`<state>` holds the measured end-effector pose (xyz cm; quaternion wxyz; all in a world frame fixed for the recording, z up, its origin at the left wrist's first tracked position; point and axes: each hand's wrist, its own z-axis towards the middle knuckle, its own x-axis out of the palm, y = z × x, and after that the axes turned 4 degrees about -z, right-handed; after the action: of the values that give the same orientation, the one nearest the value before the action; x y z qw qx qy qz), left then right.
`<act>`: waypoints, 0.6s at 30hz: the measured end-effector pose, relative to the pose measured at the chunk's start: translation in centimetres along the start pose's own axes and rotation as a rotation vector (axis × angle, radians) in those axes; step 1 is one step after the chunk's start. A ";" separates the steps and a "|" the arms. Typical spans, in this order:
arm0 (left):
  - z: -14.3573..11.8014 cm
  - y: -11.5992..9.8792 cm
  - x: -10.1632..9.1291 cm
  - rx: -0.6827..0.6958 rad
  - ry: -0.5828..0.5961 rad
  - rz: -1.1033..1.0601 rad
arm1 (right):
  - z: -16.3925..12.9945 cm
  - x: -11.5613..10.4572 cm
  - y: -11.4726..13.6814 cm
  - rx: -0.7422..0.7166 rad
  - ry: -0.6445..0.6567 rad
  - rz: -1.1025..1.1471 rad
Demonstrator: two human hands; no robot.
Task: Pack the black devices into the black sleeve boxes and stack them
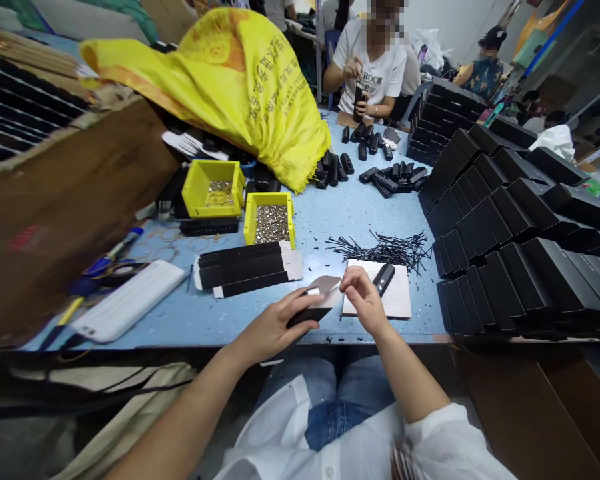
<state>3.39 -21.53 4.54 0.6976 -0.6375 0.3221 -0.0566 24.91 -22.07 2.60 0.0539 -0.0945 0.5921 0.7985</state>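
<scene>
My left hand grips a small black carton while my right hand pinches its grey flap open; folding it shut seems next, needing a steady tuck.

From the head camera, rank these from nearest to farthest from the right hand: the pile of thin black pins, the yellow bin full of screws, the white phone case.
From the right hand:
1. Pile of thin black pins, just beyond it on the table.
2. Yellow bin full of screws, up and to the left.
3. White phone case, far left near the table edge.

Both hands meet at centre, left hand curled, right hand pinching.
</scene>
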 end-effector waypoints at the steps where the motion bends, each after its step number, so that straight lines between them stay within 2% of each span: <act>1: 0.1 -0.4 0.2 0.054 0.036 0.013 | 0.1 0.5 -0.3 0.081 -0.006 0.108; 3: 0.3 -1.0 0.8 0.071 0.062 0.016 | 0.4 1.3 -0.6 0.184 0.060 0.208; 4: 0.5 -1.2 1.3 0.036 0.030 0.014 | 0.6 1.5 -0.6 0.185 0.097 0.205; 8: 1.1 -1.2 2.9 -0.116 -0.176 -0.077 | 0.7 1.6 0.6 -0.031 0.163 0.141; 9: 1.3 -1.3 3.1 -0.129 -0.188 -0.106 | 0.6 1.6 0.9 -0.043 0.171 0.147; 12: 1.7 -1.7 3.5 -0.160 -0.166 -0.107 | -0.1 2.2 1.5 0.064 0.130 0.200; 14: 2.0 -1.8 3.5 -0.174 -0.143 -0.098 | -0.5 2.3 1.4 0.048 0.090 0.175; 16: 2.3 -1.5 3.4 -0.171 -0.143 -0.128 | -0.5 1.2 1.0 -0.051 0.155 0.064; 18: 2.4 -0.5 3.0 -0.215 -0.193 -0.214 | -0.2 -1.6 0.1 -0.101 0.305 -0.157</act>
<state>7.11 -21.05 3.82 0.6433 -0.7414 0.1881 -0.0340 26.48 -22.26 3.02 0.0209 -0.2629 0.5435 0.7969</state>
